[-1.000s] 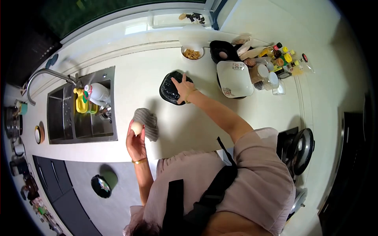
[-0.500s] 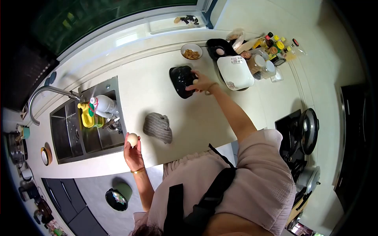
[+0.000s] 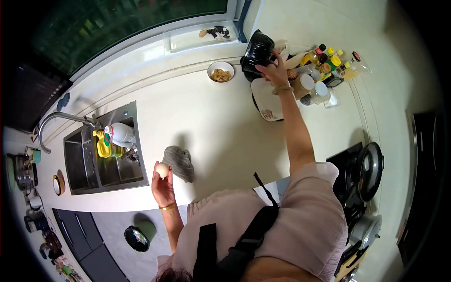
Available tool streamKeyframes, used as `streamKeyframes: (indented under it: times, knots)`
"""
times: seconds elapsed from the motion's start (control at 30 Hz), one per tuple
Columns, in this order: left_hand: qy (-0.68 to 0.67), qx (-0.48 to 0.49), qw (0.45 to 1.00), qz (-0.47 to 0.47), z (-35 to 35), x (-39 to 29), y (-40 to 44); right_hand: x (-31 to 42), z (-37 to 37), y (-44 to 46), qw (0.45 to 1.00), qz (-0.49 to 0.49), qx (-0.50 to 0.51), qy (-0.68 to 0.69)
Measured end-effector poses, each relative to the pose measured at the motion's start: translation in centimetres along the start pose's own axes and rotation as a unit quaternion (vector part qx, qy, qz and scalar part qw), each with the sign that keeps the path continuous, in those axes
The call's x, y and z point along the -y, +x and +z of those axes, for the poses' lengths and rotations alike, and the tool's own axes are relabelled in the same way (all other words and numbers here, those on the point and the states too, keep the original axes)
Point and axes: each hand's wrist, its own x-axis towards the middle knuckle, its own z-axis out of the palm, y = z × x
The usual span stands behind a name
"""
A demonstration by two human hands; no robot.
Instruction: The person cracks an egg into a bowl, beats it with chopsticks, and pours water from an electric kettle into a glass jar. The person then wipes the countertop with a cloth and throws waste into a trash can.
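My left hand (image 3: 163,189) holds an egg (image 3: 162,170) between its fingertips, above the counter's front edge and beside a crumpled grey striped cloth (image 3: 178,163). Farther off, at the back right of the counter, my right hand (image 3: 275,73) grips a glossy black tray (image 3: 258,52), which is tilted. Below that hand lies a white square plate (image 3: 267,101), partly covered by my wrist and forearm. A white bowl (image 3: 221,72) with brown food pieces stands to the left of the black tray.
The sink (image 3: 105,150) on the left holds a white bottle (image 3: 121,134) and a yellow container (image 3: 105,146). Jars (image 3: 320,92) and bottles (image 3: 314,55) crowd the back right. A lidded pan (image 3: 370,171) sits at the right; a green bin (image 3: 141,236) stands on the floor.
My right hand has carried the black tray from the middle of the counter to the back right, over the other black tray's place. My left hand still holds the egg.
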Motion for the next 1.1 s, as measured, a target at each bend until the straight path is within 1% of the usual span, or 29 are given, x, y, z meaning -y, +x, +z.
streamKeyframes:
  times: [0.07,0.1,0.17,0.2,0.27,0.3,0.33,0.4,0.43,0.5,0.63,0.7,0.73,0.8,0.83,0.9,0.93,1.0,1.03,1.1]
  knots:
    - [-0.005,-0.01,1.0,0.008,0.7,0.7,-0.2,-2.7,-1.7,3.9,0.98,-0.115,-0.037,-0.157]
    - [-0.008,-0.018,1.0,0.01,0.9,1.0,-0.3,-3.0,-2.0,4.5,0.98,-0.118,-0.032,-0.155]
    - [0.0,-0.028,0.999,0.018,1.2,1.6,-0.5,-3.8,-2.1,5.6,0.936,-0.147,-0.043,-0.317]
    - [0.01,-0.036,0.999,0.02,1.3,1.9,-0.5,-4.3,-1.8,6.0,0.937,-0.15,-0.039,-0.314]
    - [0.017,-0.05,0.998,0.025,1.8,2.3,-0.6,-5.4,-0.8,6.6,0.902,-0.113,-0.057,-0.412]
    - [0.019,-0.053,0.998,0.025,1.9,2.4,-0.7,-6.0,-0.4,6.8,0.887,-0.119,-0.056,-0.442]
    - [0.022,-0.056,0.998,0.024,2.0,2.5,-0.9,-6.5,0.0,7.1,0.889,-0.117,-0.051,-0.44]
    - [0.03,-0.069,0.997,0.026,2.3,2.6,-1.0,-6.2,0.6,7.2,0.886,-0.059,-0.033,-0.459]
    - [0.033,-0.076,0.996,0.028,2.5,2.7,-1.0,-5.9,0.8,7.2,0.886,-0.058,-0.028,-0.458]
    - [0.038,-0.079,0.996,0.031,2.8,2.8,-1.0,-5.0,0.7,7.1,0.866,-0.026,-0.008,-0.499]
    - [0.046,-0.076,0.996,0.028,2.7,3.3,-0.8,-4.3,-0.3,7.3,0.847,-0.045,0.006,-0.53]
    - [0.043,-0.071,0.996,0.024,2.8,3.5,-0.6,-4.0,-0.8,7.3,0.855,-0.114,-0.008,-0.505]
    - [0.042,-0.06,0.997,0.021,2.8,3.6,-0.5,-4.1,-1.1,7.5,0.854,-0.113,-0.004,-0.507]
    - [0.043,-0.073,0.996,0.015,2.7,3.8,-0.2,-4.2,-1.4,8.2,0.833,-0.221,0.02,-0.507]
    - [0.051,-0.067,0.996,0.014,2.7,3.8,-0.1,-4.1,-1.3,8.5,0.832,-0.22,0.022,-0.509]
    - [0.058,-0.062,0.996,0.013,2.6,3.9,0.0,-3.9,-0.9,9.1,0.806,-0.186,0.09,-0.554]
    - [0.056,-0.057,0.997,0.012,2.5,3.9,0.0,-3.7,-0.5,9.6,0.805,-0.188,0.092,-0.555]
    - [0.052,-0.057,0.997,0.013,2.6,4.0,0.0,-3.4,0.6,10.1,0.79,-0.136,0.125,-0.585]
    - [0.05,-0.068,0.996,0.016,2.8,4.0,0.0,-3.1,1.2,10.3,0.788,-0.139,0.128,-0.585]
    - [0.044,-0.081,0.996,0.019,3.1,4.0,0.2,-2.1,2.3,10.7,0.742,-0.118,0.169,-0.638]
